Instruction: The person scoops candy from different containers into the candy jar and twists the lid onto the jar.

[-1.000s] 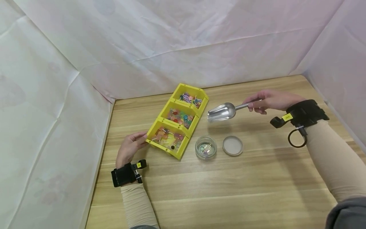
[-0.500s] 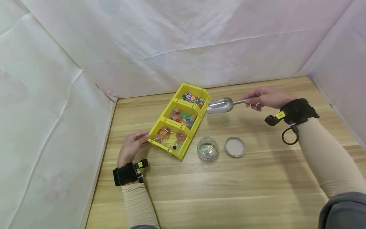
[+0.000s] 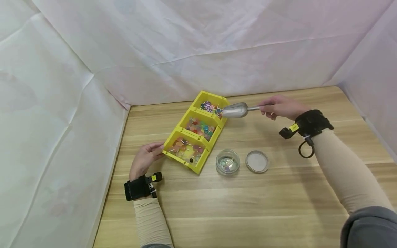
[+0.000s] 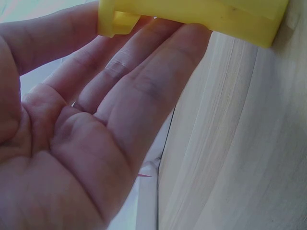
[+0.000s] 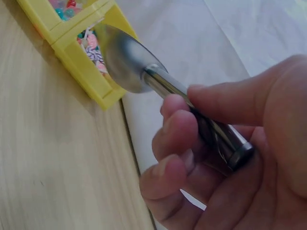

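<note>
My right hand [image 3: 283,107] grips a metal scoop [image 3: 236,110] by its handle, thumb on one side and curled fingers on the other. The scoop's tip reaches over the right edge of the far compartment of a yellow three-compartment bin [image 3: 212,147]. In that compartment lie swirl lollipops [image 3: 207,106]. Round colourful candies [image 3: 198,126] fill the middle one, and stick candies [image 3: 183,147] lie in the near one. At the bin's near left corner my left hand [image 3: 144,159] pinches the rim, thumb above and fingers beneath, as the left wrist view shows.
Right of the bin stands a round clear jar [image 3: 227,162] with a few small pieces in it. Beside it lies a round lid [image 3: 257,161]. White cloth walls [image 3: 198,51] border the wooden table [image 3: 235,213] at the back and sides.
The right hand has carried the scoop left, from beside the bin to over the far compartment's edge, and its bowl has turned. The left hand still holds the bin's corner.
</note>
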A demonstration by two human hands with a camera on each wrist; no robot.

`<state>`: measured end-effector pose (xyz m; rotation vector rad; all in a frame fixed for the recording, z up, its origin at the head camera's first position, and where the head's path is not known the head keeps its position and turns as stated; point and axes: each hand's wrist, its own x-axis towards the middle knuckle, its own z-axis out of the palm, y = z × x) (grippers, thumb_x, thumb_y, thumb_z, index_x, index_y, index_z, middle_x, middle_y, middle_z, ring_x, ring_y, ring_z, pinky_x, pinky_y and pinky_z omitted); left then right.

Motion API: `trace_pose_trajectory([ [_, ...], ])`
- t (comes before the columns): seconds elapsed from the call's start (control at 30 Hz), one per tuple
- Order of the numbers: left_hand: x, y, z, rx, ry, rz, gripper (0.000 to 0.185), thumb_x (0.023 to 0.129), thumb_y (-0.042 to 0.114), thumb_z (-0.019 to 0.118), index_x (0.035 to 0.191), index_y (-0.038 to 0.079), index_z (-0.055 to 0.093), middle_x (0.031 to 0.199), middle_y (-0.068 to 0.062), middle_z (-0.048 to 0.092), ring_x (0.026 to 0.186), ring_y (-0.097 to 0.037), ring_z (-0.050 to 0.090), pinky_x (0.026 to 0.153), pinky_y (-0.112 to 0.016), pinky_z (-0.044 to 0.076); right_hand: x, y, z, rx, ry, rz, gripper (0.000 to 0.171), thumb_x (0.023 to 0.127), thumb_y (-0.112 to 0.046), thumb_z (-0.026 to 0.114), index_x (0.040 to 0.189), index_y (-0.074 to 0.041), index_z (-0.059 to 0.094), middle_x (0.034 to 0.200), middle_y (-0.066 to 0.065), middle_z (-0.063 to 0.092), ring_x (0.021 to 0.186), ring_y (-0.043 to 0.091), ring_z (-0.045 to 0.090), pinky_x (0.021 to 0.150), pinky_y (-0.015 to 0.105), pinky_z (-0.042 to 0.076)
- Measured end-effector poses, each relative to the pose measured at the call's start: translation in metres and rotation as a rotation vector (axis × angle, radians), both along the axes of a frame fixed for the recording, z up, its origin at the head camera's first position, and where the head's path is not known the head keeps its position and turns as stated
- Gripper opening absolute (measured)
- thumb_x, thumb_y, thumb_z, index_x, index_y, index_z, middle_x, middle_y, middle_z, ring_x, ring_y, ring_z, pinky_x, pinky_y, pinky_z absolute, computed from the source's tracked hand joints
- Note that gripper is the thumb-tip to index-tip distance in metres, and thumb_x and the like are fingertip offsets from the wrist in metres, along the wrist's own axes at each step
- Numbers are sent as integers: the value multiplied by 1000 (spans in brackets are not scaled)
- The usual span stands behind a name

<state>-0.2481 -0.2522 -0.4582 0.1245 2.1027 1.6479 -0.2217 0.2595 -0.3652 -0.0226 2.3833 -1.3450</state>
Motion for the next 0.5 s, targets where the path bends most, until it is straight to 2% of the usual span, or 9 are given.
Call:
trace_pose_trajectory([
  [0.3,0,3,-2,2,-6,4,35,101,13,57,132,-3,59,135,-23,59,110,-25,66,97,-39,56,-6,-14,-12,60,20,-25,30,106,-14,47,127,5,55,87,7,54,75,20,50,63,31,48],
  [0.5,0,4,-1,4,-11,1,35,102,13,57,133,-3,59,135,-23,58,112,-26,66,98,-39,55,-7,-19,-10,136,67,-6,27,106,-18,48,118,3,59,81,11,55,79,32,52,65,35,48],
])
